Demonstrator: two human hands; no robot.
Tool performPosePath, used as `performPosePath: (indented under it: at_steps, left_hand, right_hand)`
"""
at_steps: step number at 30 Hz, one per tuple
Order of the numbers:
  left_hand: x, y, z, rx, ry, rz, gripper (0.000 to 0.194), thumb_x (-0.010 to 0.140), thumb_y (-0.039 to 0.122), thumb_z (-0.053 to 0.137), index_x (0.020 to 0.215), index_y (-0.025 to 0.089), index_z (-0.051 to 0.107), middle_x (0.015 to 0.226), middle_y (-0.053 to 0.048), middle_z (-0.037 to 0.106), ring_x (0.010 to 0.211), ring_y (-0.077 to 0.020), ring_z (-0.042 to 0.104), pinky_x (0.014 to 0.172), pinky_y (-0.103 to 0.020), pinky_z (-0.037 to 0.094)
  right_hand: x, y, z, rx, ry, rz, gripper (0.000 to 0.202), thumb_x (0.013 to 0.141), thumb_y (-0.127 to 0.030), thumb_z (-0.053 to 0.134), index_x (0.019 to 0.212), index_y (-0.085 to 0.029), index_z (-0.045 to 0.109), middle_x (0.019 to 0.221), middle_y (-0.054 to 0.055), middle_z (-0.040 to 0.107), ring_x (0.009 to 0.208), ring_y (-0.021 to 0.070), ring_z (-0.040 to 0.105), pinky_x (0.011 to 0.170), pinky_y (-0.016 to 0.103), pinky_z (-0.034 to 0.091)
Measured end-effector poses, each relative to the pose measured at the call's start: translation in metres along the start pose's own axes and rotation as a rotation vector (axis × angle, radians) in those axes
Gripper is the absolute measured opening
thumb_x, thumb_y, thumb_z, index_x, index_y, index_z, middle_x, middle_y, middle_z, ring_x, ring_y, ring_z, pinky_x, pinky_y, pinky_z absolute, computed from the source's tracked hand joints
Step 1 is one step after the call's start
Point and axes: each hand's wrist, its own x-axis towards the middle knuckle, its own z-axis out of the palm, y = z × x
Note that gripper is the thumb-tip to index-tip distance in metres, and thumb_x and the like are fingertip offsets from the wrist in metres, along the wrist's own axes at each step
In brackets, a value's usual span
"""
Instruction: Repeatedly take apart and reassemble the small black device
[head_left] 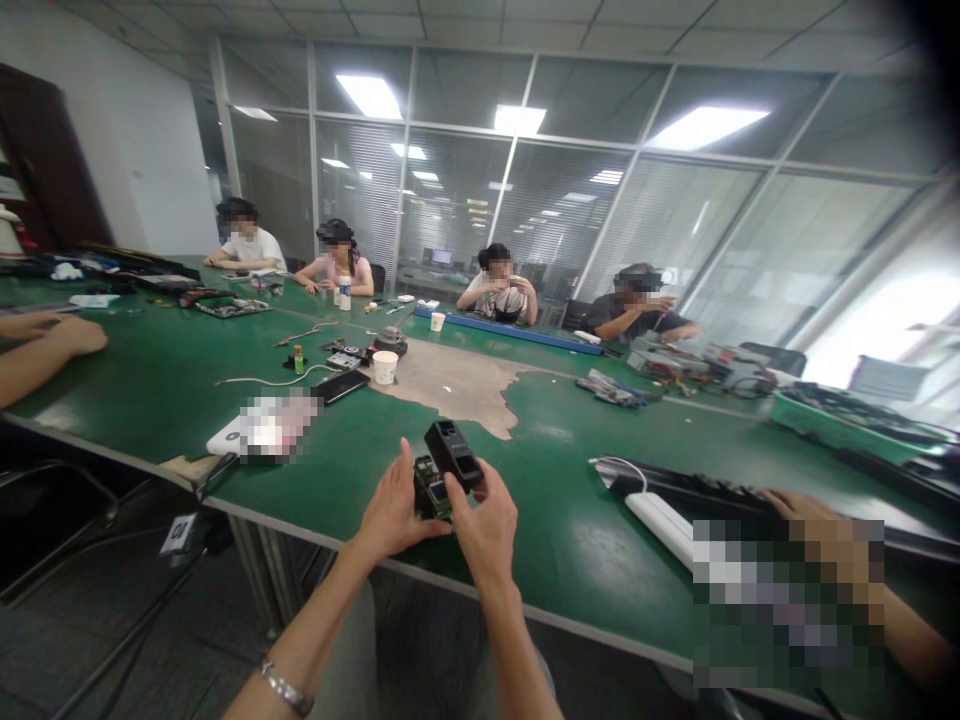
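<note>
My left hand (pixel 388 510) is cupped around a small green circuit board (pixel 430 482) with electronic parts on it, thumb low along its near side. Beside it, my right hand (pixel 486 518) grips a black plastic housing (pixel 453 452) between thumb and fingers. The housing is tilted and overlaps the board's right side, so I cannot tell whether the two are joined. Both pieces are held just above the near edge of the green table (pixel 559 535). The fingers behind the pieces are partly hidden.
A phone (pixel 343 386), a paper cup (pixel 385 367) and a white power bank (pixel 225 436) lie ahead left. To the right are a white strip (pixel 660 525), a long black part (pixel 697 490) and a co-worker's hand (pixel 806 510). Another person's hand (pixel 79 337) rests at left.
</note>
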Motion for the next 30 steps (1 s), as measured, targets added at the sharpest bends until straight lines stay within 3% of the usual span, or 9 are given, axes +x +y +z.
performPosePath:
  at_steps: [5, 10, 16, 21, 25, 30]
  left_hand:
    - [-0.001, 0.002, -0.001, -0.014, 0.007, -0.019, 0.14, 0.06, 0.056, 0.081, 0.147, 0.015, -0.022, 0.148, -0.022, 0.032, 0.135, -0.0374, 0.034, 0.108, -0.053, 0.031]
    - [-0.001, 0.004, -0.003, -0.003, -0.013, 0.004, 0.143, 0.057, 0.056, 0.082, 0.147, 0.016, -0.022, 0.141, -0.021, 0.041, 0.128, -0.0382, 0.042, 0.104, -0.054, 0.033]
    - [-0.002, 0.006, -0.004, -0.012, -0.001, 0.002, 0.141, 0.058, 0.046, 0.084, 0.147, 0.018, -0.022, 0.139, -0.019, 0.044, 0.127, -0.0364, 0.043, 0.103, -0.052, 0.035]
    - [-0.003, 0.007, -0.005, -0.03, 0.015, -0.034, 0.139, 0.059, 0.043, 0.083, 0.148, 0.017, -0.02, 0.138, -0.019, 0.044, 0.125, -0.0357, 0.045, 0.103, -0.052, 0.035]
    - [-0.003, 0.007, -0.005, -0.033, 0.003, -0.048, 0.137, 0.06, 0.042, 0.082, 0.148, 0.016, -0.02, 0.139, -0.019, 0.044, 0.125, -0.0351, 0.044, 0.103, -0.05, 0.035]
    - [-0.003, 0.005, -0.005, -0.03, -0.005, -0.021, 0.14, 0.059, 0.048, 0.083, 0.148, 0.017, -0.021, 0.145, -0.02, 0.036, 0.13, -0.037, 0.038, 0.106, -0.053, 0.031]
  right_hand:
    - [0.003, 0.033, 0.001, -0.065, 0.068, 0.033, 0.049, 0.082, -0.046, 0.055, 0.118, -0.014, 0.059, 0.113, 0.014, 0.065, 0.096, 0.0248, 0.06, 0.084, 0.035, 0.043]
    - [-0.004, 0.056, 0.01, -0.194, 0.032, 0.001, 0.045, 0.083, -0.043, 0.053, 0.117, -0.014, 0.059, 0.111, 0.013, 0.065, 0.094, 0.0261, 0.059, 0.085, 0.037, 0.042]
    - [-0.009, 0.059, 0.014, -0.333, -0.018, -0.06, 0.061, 0.079, -0.036, 0.056, 0.131, -0.005, 0.048, 0.123, 0.021, 0.059, 0.108, 0.0312, 0.054, 0.093, 0.041, 0.038]
    - [-0.01, 0.064, 0.014, -0.305, -0.007, -0.064, 0.066, 0.083, -0.04, 0.052, 0.137, -0.003, 0.041, 0.13, 0.022, 0.054, 0.113, 0.0325, 0.051, 0.097, 0.043, 0.037]
    - [-0.01, 0.064, 0.013, -0.31, -0.007, -0.071, 0.066, 0.085, -0.045, 0.051, 0.134, -0.002, 0.045, 0.127, 0.023, 0.056, 0.11, 0.0321, 0.052, 0.095, 0.042, 0.038]
    - [-0.011, 0.056, 0.008, -0.249, -0.031, -0.053, 0.046, 0.086, -0.04, 0.05, 0.121, -0.012, 0.057, 0.112, 0.015, 0.065, 0.098, 0.0273, 0.058, 0.089, 0.039, 0.04]
